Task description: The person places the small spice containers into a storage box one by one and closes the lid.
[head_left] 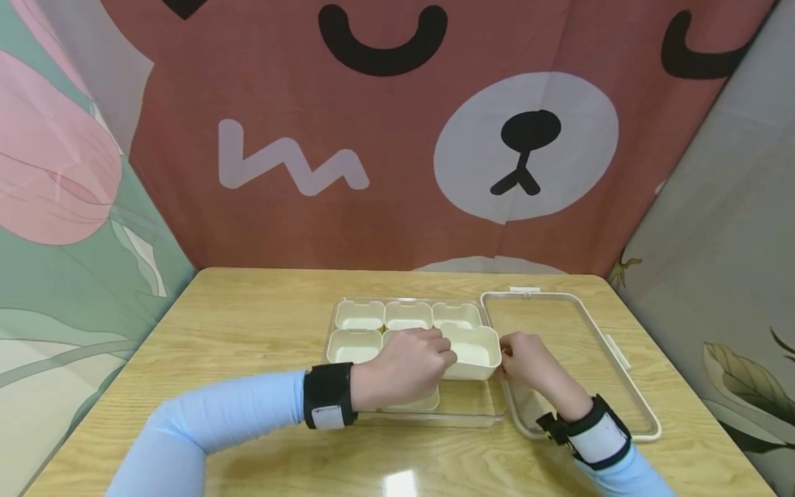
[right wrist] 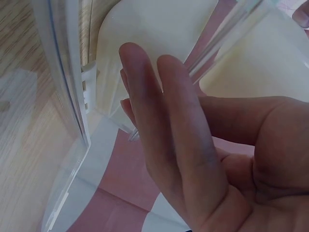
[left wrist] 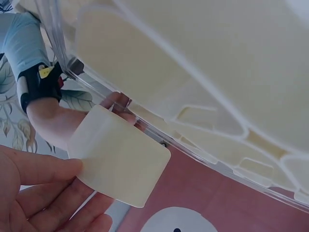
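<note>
My left hand [head_left: 406, 366] pinches the left side of a small cream plastic box [head_left: 475, 369], which is raised above the right part of a clear plastic case [head_left: 447, 420]. Up close in the left wrist view, the cream box's smooth flat face [left wrist: 120, 154] shows between thumb and fingers. My right hand [head_left: 537, 362] is at the case's right side, and in the right wrist view its thumb and fingers [right wrist: 188, 125] are on either side of the clear wall. Inside the case sit several more cream boxes [head_left: 354, 345], some partly hidden by my left hand and forearm.
A clear lid with a white rim [head_left: 646, 400] and clips lies on the wooden table [head_left: 248, 310], right beside the case and partly under my right forearm. Behind the table hangs a cloth with a bear face [head_left: 404, 228].
</note>
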Demonstrator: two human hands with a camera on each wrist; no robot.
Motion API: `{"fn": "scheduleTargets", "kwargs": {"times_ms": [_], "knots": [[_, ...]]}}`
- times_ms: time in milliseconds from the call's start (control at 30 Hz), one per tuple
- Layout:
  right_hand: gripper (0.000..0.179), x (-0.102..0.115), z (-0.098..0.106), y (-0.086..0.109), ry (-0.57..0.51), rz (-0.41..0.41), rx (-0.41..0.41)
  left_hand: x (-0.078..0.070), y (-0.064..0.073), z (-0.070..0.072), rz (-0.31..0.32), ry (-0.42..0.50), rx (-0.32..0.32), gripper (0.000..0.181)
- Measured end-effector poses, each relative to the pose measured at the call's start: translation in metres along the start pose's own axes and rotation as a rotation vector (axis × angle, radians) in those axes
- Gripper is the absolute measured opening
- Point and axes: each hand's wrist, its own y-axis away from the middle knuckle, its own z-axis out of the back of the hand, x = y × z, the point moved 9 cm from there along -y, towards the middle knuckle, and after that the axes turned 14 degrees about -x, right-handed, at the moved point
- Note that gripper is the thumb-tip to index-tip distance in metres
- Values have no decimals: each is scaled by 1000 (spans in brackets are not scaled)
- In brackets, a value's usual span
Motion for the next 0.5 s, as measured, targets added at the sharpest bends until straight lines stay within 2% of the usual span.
{"fn": "scheduleTargets", "kwargs": {"times_ms": [333, 500], "knots": [[11, 3, 2, -1, -8, 23, -12, -8, 5, 4, -36, 45, 1, 19], [16, 0, -1, 0, -29, -19, 8, -12, 7, 5, -40, 64, -6, 19]]}}
